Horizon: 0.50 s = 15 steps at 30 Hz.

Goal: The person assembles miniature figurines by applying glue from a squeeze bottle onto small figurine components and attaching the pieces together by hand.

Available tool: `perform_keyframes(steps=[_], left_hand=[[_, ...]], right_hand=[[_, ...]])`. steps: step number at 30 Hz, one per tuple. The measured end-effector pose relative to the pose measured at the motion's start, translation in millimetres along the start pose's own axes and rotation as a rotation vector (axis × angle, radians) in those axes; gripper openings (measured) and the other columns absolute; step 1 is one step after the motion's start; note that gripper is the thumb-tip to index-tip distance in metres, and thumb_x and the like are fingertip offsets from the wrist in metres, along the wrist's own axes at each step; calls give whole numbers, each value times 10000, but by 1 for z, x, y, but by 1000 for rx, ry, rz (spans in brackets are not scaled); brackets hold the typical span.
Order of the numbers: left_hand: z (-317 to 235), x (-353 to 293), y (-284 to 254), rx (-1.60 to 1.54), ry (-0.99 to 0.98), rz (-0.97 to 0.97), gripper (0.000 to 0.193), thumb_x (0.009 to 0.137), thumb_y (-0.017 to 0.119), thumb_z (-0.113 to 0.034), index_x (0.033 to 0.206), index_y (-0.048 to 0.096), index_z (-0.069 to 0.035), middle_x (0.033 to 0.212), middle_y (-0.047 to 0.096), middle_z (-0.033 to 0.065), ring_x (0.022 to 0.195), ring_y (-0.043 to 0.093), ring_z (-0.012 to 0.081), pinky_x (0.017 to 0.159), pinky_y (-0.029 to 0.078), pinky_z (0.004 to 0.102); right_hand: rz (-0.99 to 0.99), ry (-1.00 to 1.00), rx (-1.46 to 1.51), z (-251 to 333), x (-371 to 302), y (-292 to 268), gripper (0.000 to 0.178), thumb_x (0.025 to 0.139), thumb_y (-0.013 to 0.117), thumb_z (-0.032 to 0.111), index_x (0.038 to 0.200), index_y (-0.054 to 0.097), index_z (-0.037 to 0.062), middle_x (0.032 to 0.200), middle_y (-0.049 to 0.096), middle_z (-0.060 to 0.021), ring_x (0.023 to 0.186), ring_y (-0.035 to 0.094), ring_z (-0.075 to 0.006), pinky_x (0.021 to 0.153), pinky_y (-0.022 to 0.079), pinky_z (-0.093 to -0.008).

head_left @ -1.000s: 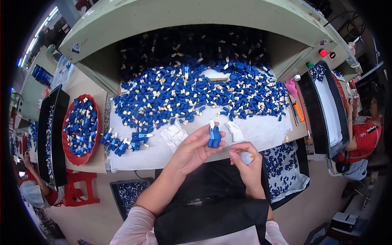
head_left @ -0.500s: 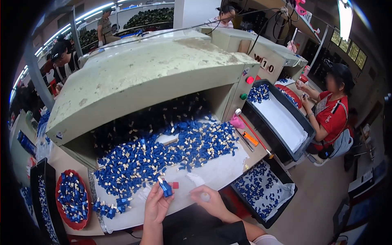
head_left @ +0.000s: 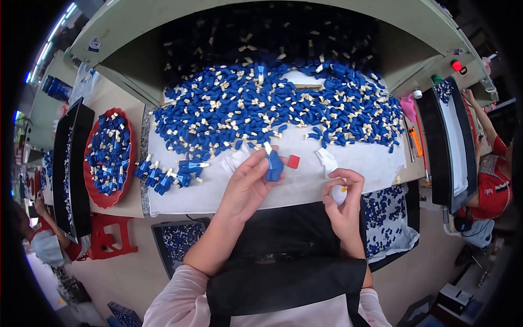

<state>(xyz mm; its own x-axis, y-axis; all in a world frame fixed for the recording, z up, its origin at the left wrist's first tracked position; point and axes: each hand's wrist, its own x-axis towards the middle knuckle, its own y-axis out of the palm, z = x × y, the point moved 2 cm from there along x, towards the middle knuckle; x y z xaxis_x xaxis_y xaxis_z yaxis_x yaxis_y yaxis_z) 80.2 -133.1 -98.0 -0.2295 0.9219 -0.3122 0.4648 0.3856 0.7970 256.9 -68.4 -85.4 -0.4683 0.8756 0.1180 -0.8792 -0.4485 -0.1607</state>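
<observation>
- Pinching a blue figure (head_left: 275,163), the left hand (head_left: 246,186) holds it over the tabletop (head_left: 210,196), pale end pointing away; a slack grip could drop it.
- Right hand (head_left: 347,206) curled round a white, yellow-tipped object (head_left: 339,196); a stray touch might mark the figure.
- Hands farther apart than one second ago; red block (head_left: 293,161) now visible, unseen then.
- Beyond, loose blue pile (head_left: 218,114); if nudged, pieces could tumble nearer.

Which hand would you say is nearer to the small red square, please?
Left. The left hand, holding a blue figure, is just to the lower left of the small red square; the right hand is farther off, to its lower right.
</observation>
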Motion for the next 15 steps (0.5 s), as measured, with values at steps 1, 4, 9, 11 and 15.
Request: perform_keyframes(steps=[1,4,9,11,15], left_hand=[[2,0,-1,-17,-25,24,338,843,453,-114,1159,386,-15,1002,510,159,787,550,191,686,467,266],[1,-4,3,-35,-49,62,336,842,454,-114,1155,389,-9,1002,510,163,784,549,192,680,463,267],[6,-5,3,-59,-97,169,350,828,481,-130,1144,394,-7,993,518,162,792,547,194,700,453,278],[4,-3,3,46,-44,130,345,821,490,-123,1133,405,-6,978,529,157,794,546,184,703,449,273],[-16,1,3,724,340,7,279,796,496,-57,1069,473,-3,908,569,113,755,535,132,682,424,239]], right_hand=[[21,-22,31,-1,-1,-1,462,653,475,-92,1079,332,11,967,433,-107,745,470,-122,690,379,-247],[62,-40,111,1,0,-1,420,664,449,-90,1058,337,2,1041,373,-131,778,475,-151,704,376,-258],[104,7,165,20,6,6,304,727,477,-40,1021,411,4,1046,378,-121,869,493,-182,708,433,-264],[84,11,173,19,10,8,314,732,482,-32,1035,410,7,1040,389,-119,869,497,-181,706,444,-267],[-50,112,235,15,21,1,258,729,491,-36,976,432,12,967,462,-115,826,514,-174,697,437,-259]])
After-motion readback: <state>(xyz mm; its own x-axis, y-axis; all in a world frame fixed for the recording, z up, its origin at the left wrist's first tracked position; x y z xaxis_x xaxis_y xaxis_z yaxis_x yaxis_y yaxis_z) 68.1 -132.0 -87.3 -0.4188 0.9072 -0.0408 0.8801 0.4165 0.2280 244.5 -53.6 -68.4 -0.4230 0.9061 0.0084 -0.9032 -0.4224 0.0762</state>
